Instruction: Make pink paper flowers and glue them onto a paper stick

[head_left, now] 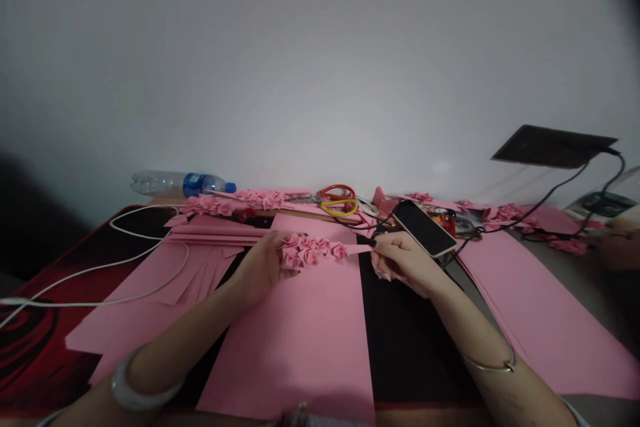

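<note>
A pink paper flower spray [313, 250], a row of small folded blossoms narrowing to a pointed tip, is stretched level between my hands. My left hand [263, 260] is closed round its left end, with part of the fingers hidden. At the other end, my right hand [405, 257] pinches the tip between thumb and forefinger. Under the spray lies a large pink paper sheet [305, 340]. Long folded pink strips [215, 235] run leftward behind my left hand. A phone [424, 228] with a dark screen rests just beyond my right hand.
Scissors with red and yellow handles [340, 201] lie at the back among more paper flowers [260, 199]. A plastic bottle [183, 183] lies by the wall. White cable [100, 303] crosses the left side; pink sheets [550, 320] lie right. A dark tablet-like panel [553, 145] stands back right.
</note>
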A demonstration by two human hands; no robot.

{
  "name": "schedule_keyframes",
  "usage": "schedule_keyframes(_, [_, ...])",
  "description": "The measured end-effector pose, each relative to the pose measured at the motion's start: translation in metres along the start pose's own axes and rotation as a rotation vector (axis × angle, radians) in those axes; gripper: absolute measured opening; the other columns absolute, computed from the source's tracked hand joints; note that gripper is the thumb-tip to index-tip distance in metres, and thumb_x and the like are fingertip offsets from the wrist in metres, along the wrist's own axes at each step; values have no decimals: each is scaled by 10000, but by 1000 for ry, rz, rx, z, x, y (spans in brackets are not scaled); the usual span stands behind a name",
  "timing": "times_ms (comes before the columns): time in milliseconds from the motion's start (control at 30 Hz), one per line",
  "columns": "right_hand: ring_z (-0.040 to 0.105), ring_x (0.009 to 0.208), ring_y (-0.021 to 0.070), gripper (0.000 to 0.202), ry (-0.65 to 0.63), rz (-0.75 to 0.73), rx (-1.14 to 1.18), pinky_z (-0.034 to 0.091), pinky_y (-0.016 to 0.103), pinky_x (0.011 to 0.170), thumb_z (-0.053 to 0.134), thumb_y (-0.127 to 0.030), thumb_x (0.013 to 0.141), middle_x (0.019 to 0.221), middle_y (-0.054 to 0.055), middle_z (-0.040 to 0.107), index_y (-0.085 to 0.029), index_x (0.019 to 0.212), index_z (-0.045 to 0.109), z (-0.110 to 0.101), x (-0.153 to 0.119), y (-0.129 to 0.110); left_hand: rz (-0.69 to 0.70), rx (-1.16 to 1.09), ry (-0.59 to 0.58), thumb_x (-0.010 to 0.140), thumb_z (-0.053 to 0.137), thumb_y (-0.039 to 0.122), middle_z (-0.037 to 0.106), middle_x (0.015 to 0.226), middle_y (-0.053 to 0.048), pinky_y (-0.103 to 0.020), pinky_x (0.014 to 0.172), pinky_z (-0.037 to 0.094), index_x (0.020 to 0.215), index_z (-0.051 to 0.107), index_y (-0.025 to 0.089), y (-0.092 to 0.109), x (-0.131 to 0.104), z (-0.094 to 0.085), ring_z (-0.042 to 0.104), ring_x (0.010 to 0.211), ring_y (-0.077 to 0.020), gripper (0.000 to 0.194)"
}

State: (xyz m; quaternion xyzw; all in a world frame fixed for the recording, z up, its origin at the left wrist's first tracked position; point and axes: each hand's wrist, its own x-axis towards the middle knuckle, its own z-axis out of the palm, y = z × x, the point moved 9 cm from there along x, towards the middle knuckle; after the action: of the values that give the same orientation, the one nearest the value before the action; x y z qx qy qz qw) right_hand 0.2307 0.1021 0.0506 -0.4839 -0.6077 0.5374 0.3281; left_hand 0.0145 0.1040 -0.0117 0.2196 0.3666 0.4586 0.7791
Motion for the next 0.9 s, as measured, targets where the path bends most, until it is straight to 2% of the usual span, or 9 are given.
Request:
schedule_keyframes(100, [355,280,66,335,53,12,116,145,197,325,573,-356,814,341,-10,500,-139,562,613,-8,4,6,-108,40,-35,892,547,332,699,782,-23,-302,651,533,863,646,185,-16,0,-1,655,649,-160,179])
schedule_keyframes(200, [382,272,70,331,82,11,165,142,187,305,597,-355,796,346,2,517,-129,556,626,-12,7,8,-169,93,-140,880,577,374,729,875,-59,-339,735,540,962,664,182,-26,-2,3,680,721,-182,226])
schedule_keyframes(300, [385,272,73,328,103,3,220,230,186,297,612,-355,794,349,-4,516,-134,552,618,-13,9,11,-201,176,-259,817,637,416,740,960,-91,-367,789,536,1025,684,179,-31,-7,10,701,784,-220,318])
schedule_keyframes(433, [384,276,75,328,124,3,299,358,210,330,621,-360,799,353,-18,508,-138,558,611,-12,9,14,-242,266,-362,773,644,401,736,1021,-125,-345,805,533,986,730,145,-36,-18,22,705,879,-258,345])
schedule_keyframes(533, [366,269,67,346,128,-2,308,354,207,326,622,-402,810,358,-22,510,-136,588,618,-10,9,15,-237,314,-411,785,636,349,743,999,-120,-363,813,531,961,749,152,-37,-25,29,699,915,-274,287])
schedule_keyframes(667, [369,275,50,355,96,3,276,281,169,299,637,-442,809,409,-6,566,-131,638,616,-2,10,15,-213,411,-453,719,722,274,746,914,-112,-337,726,541,907,756,170,-39,-29,33,708,847,-271,218])
schedule_keyframes(900, [436,333,65,344,56,3,255,321,156,310,619,-477,825,483,-12,589,-143,744,608,10,10,16,-210,427,-518,723,747,245,725,1019,-117,-314,806,515,1031,725,156,-43,-27,34,690,883,-232,322])
